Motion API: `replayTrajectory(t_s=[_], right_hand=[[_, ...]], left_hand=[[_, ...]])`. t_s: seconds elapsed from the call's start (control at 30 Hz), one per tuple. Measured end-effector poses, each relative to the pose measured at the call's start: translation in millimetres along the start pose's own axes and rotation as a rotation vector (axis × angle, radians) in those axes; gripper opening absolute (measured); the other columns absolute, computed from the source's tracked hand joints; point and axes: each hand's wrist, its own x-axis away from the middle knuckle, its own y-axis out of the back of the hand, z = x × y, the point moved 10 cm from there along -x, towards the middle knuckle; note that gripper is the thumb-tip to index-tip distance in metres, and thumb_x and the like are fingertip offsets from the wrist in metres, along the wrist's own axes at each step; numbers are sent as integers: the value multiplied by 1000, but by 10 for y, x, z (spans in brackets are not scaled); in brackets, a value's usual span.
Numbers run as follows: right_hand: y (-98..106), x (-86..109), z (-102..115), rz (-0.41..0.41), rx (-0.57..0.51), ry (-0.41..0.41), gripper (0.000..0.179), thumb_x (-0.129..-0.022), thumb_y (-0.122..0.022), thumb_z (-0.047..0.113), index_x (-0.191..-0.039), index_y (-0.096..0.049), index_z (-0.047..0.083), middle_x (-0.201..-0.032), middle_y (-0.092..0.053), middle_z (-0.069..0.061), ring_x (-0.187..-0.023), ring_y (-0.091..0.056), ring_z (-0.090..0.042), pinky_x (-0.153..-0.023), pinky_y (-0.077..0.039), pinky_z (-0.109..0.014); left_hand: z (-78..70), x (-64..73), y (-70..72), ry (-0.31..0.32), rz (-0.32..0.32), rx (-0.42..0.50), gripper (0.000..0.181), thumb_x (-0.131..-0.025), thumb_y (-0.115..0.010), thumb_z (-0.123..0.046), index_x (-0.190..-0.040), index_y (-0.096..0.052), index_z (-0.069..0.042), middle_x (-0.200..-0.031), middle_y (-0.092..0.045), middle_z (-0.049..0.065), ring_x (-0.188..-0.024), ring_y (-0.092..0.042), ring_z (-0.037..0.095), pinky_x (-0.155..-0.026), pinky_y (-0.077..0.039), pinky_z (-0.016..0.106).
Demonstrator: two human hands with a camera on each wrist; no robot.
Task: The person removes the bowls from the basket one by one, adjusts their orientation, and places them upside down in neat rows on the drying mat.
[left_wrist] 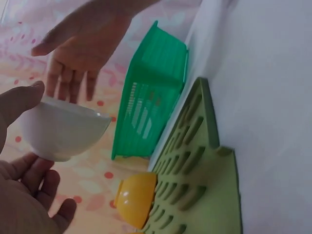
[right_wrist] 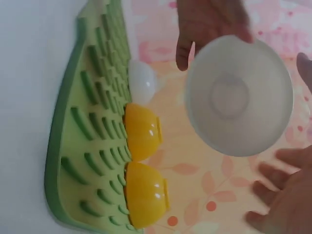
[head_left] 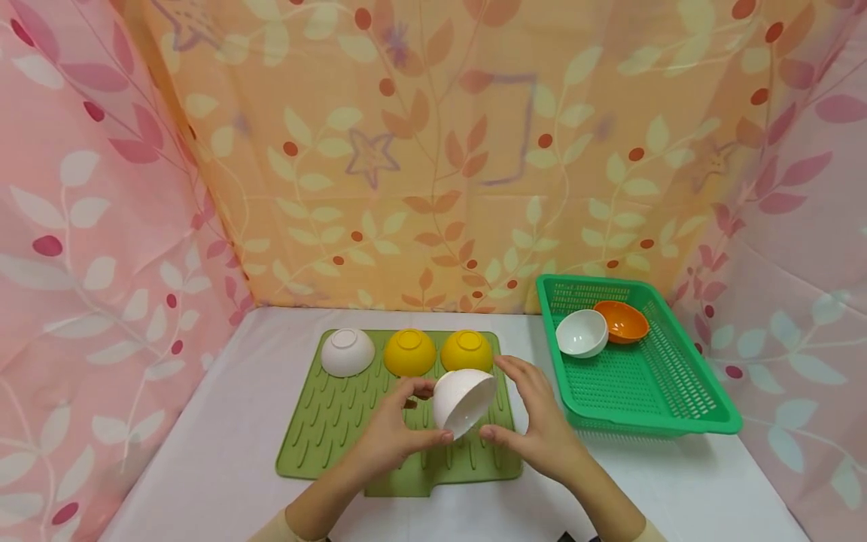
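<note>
A white bowl is tilted on its side above the drying mat, its mouth turned toward the right. My left hand grips it, thumb at the rim and fingers at the base, as the left wrist view shows. Just right of the bowl, my right hand is apart from it, with thumb and fingers spread and nothing held. In the right wrist view the inside of the white bowl faces the camera. Upside down along the mat's far edge sit another white bowl and two yellow bowls, one left and one right.
A green plastic basket stands on the right of the white-covered table. Inside, at its far end, a white bowl leans beside an orange bowl. Patterned curtains close off the back and both sides.
</note>
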Motion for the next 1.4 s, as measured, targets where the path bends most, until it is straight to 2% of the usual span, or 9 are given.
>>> replayTrajectory(t_s=[0.17,0.3,0.43,0.53,0.67,0.87,1.1,1.3,1.4], right_hand=[[-134,23,-246,148,-141,-229,83,-85,-82,41,-155,-42,21,-156,-46,-7,-145,-40,-37,-108,-33,-73],[-288,65,-366,220,-253,-356,88,-87,-80,41,-158,-36,13,-157,-45,-11,-148,-35,-38,-113,-27,-71],[-363,90,-406,220,-291,-421,87,-85,-83,40,-156,-40,14,-154,-50,-8,-143,-42,-34,-113,-30,-69],[-349,88,-400,186,-294,-422,83,-81,-87,39,-150,-47,18,-146,-56,-5,-136,-49,-31,-111,-34,-68],[-272,61,-358,113,-356,-363,80,-77,-91,30,-146,-51,23,-146,-55,-4,-137,-46,-32,-111,-29,-73],[-205,30,-223,65,-493,-198,87,-75,-92,17,-150,-47,25,-153,-48,-3,-144,-38,-32,-113,-23,-74],[-268,53,-122,106,-646,-90,93,-80,-90,24,-156,-38,8,-154,-46,-11,-140,-43,-16,-111,-40,-29],[-190,29,-103,39,-500,-96,95,-74,-94,21,-154,-43,18,-155,-44,-6,-146,-34,-19,-116,-23,-70],[-119,1,-94,-18,-406,-105,93,-69,-96,18,-149,-49,24,-153,-47,-2,-145,-35,-23,-113,-19,-76]], left_hand=[[-140,27,89,-134,-65,-179,71,-67,-97,-34,-129,-62,-34,-125,-56,-11,-121,-50,15,-104,-44,55],[-292,57,77,-282,-85,-331,74,-63,-100,-24,-128,-64,-29,-120,-56,-12,-119,-45,13,-99,-45,48],[-429,111,26,-443,-94,-473,76,-60,-102,-23,-126,-64,-25,-115,-56,-10,-119,-44,13,-101,-38,45],[-475,138,0,-496,-101,-511,80,-59,-102,-23,-128,-63,-26,-120,-56,-12,-123,-45,15,-105,-33,49],[-409,104,4,-388,-63,-434,95,-63,-100,-32,-144,-51,-30,-143,-51,-9,-134,-43,20,-111,-33,54],[-148,18,-24,-102,101,-84,107,-68,-95,-42,-156,-36,-30,-153,-45,-9,-136,-43,17,-110,-38,56],[-136,-3,-63,-117,211,41,98,-70,-95,-30,-152,-42,-37,-150,-49,-11,-135,-46,17,-110,-35,55],[-171,-3,23,-134,146,19,95,-69,-96,-32,-149,-46,-36,-145,-52,-10,-133,-47,17,-109,-35,56],[-164,-9,86,-118,94,-17,96,-66,-97,-37,-148,-47,-35,-140,-53,-9,-129,-47,17,-109,-35,58]])
